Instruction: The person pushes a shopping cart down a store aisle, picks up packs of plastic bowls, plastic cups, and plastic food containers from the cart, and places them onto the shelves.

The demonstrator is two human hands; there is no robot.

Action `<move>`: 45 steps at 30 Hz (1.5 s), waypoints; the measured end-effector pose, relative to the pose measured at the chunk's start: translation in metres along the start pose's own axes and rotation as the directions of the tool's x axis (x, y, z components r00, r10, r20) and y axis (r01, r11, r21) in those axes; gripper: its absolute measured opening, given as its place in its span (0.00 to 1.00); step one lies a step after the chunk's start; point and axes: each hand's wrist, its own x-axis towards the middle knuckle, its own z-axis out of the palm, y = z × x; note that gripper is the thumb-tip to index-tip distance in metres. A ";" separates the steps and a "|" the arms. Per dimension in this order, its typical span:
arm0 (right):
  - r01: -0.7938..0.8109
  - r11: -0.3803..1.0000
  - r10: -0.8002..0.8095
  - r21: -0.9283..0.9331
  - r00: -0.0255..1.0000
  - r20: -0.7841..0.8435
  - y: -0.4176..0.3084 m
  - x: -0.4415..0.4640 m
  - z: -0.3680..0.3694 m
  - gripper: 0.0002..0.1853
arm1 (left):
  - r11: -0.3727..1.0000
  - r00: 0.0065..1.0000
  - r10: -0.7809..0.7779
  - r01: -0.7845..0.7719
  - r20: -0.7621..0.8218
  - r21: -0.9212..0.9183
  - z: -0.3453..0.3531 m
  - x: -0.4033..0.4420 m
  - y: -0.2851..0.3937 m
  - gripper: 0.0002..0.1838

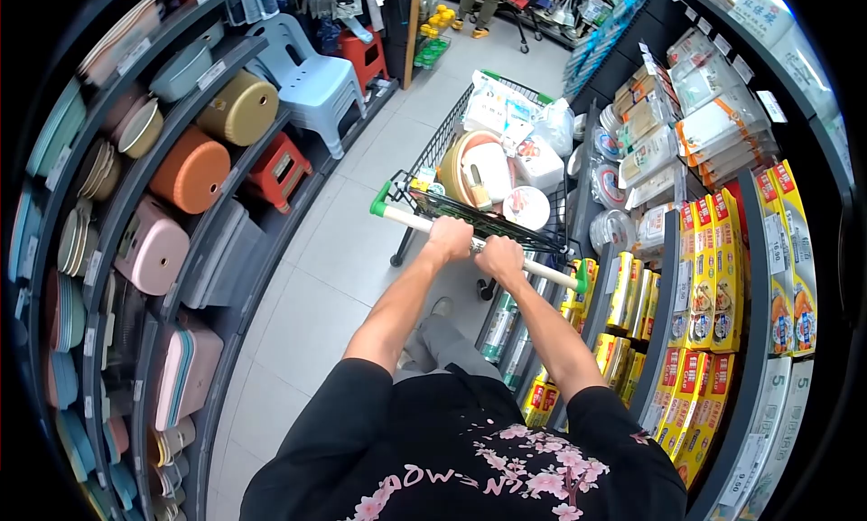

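“Both of your hands are on one bar; how do you have it?”

“Your left hand (450,240) and right hand (499,258) curl fully round the handlebar (411,219), your grip closed on it, fingertips hidden. You hold either side of its middle, close together, probably because that lets you steer evenly with both arms.”

“And the trolley (461,222) itself?”

“It stands right in front of you, turned slightly to your right. Its basket carries your load: a white tub (527,208) nearest you, a white packet (498,106) at the far end, perhaps lying on top because it is flat.”

“What do you have underfoot and around you?”

“Pale tiled floor (302,286), a narrow aisle. On your left, dark shelving bears an orange stool (191,171) laid on its side, likely so its seat faces you. Blue chairs (318,97) are stacked, which must save room. On your right, yellow boxes (713,268) stand upright in rows. Beyond the trolley you see another person's legs (485,4).”
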 end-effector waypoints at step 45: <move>0.622 0.746 -0.606 0.236 0.489 0.627 0.050 -0.074 0.010 0.27 | 0.710 0.725 -0.676 0.688 0.129 -0.150 0.064 -0.146 0.157 0.13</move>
